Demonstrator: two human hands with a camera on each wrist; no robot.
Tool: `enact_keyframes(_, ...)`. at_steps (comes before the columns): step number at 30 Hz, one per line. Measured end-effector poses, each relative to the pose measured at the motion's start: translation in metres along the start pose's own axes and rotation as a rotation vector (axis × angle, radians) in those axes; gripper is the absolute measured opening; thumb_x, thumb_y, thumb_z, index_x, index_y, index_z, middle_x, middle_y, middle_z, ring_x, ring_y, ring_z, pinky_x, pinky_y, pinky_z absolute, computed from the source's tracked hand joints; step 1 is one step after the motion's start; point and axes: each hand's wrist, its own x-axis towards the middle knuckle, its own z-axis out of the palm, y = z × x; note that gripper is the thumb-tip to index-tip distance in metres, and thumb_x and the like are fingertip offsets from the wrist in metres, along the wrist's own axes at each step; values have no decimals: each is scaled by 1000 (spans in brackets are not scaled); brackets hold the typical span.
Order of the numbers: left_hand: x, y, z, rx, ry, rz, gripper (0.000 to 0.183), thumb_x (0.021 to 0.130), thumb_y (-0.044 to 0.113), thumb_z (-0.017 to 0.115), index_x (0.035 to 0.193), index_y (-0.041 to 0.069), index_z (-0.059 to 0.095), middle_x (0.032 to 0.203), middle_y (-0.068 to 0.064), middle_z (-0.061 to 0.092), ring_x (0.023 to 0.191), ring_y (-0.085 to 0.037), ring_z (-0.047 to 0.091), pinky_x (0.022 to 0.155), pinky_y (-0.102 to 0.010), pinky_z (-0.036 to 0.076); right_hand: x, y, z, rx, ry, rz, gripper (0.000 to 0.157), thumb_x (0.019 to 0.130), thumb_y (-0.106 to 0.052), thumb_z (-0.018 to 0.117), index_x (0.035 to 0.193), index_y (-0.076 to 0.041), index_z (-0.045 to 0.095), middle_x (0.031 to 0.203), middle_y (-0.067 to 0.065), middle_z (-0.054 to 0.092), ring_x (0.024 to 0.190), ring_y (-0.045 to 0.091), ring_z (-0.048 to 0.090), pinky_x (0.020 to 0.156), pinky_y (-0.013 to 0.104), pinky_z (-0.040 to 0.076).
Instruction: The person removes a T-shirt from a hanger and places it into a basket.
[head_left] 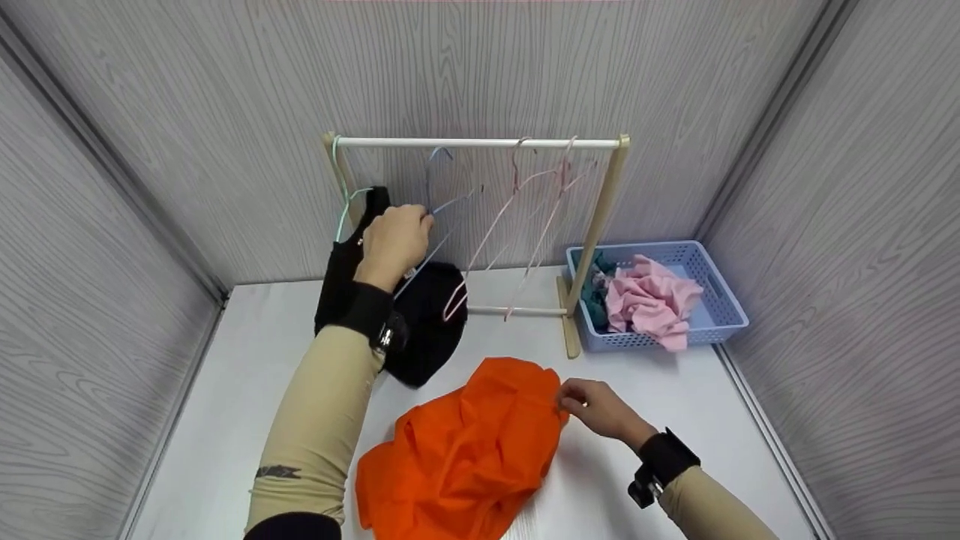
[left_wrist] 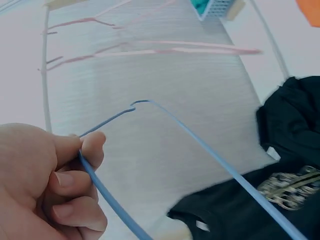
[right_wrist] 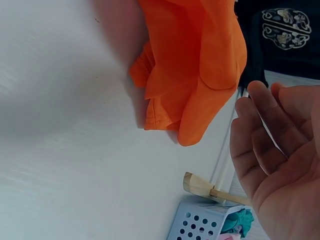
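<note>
My left hand pinches a blue clothes hanger by one shoulder, thumb and index finger on the wire, below the rail of a small rack. Beside that hand a black garment hangs from a mint-green hanger; its patterned emblem shows in the left wrist view. A crumpled orange garment is at the front, in front of the rack. My right hand is at its right edge, fingers loosely bent and holding nothing in the right wrist view.
Pink hangers hang on the right half of the rail. A blue perforated basket stands right of the rack with a pink cloth and a dark green cloth in it. Grey panel walls enclose the table.
</note>
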Motion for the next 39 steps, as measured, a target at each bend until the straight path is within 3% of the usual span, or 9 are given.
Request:
enact_keyframes(7,24,25,-9,-2,38,-46,33,103,30,46,112,8,67,116,-17,69,103,-37,66,82,-50,53,-4,0,6,12,-6,7,14,98,-9,54,101,-4,66,95,12,70,83,11,60,76,23,51)
enact_keyframes(12,33,27,4,-1,29,-74,34,103,29,46,114,5,66,117,-18,68,103,-37,66,82,-49,54,-9,-1,15,24,-15,23,14,98,-10,54,102,-4,66,94,9,69,83,10,59,74,22,51)
enact_keyframes(15,32,24,15,6,-22,-83,34,103,28,46,114,3,67,117,-18,68,104,-37,66,83,-48,54,-13,-1,21,28,-37,31,14,98,-10,54,102,-3,66,94,7,68,82,9,58,73,21,50)
enact_keyframes(21,25,21,27,24,-122,-29,34,103,24,42,115,3,65,119,-19,67,104,-35,66,85,-47,53,-14,2,27,50,-63,26,14,98,-6,53,102,-2,66,96,13,69,82,10,61,71,21,49)
enact_keyframes(27,17,17,24,58,-155,55,27,100,17,43,86,6,63,89,-11,65,77,-26,57,74,-44,51,-10,1,30,26,-58,6,13,97,-5,54,99,-5,66,92,8,70,81,10,61,72,22,49)
enact_keyframes(31,8,6,26,104,-188,88,28,101,19,44,90,6,66,92,-12,67,80,-28,61,76,-45,52,-6,-2,30,4,-34,-1,12,96,-4,54,98,-5,66,91,7,69,80,11,60,72,23,49)
enact_keyframes(36,-12,-18,34,93,-242,90,25,99,17,44,92,6,65,94,-13,65,80,-28,57,74,-45,49,5,-9,25,-100,58,54,12,93,-3,56,97,-6,67,90,4,66,76,12,57,70,27,49)
enact_keyframes(39,-30,-33,42,51,-265,73,23,97,15,45,91,6,66,94,-13,65,83,-30,59,75,-45,50,15,-16,25,-181,144,112,14,89,-6,60,103,-6,65,97,9,64,80,19,59,74,35,51)
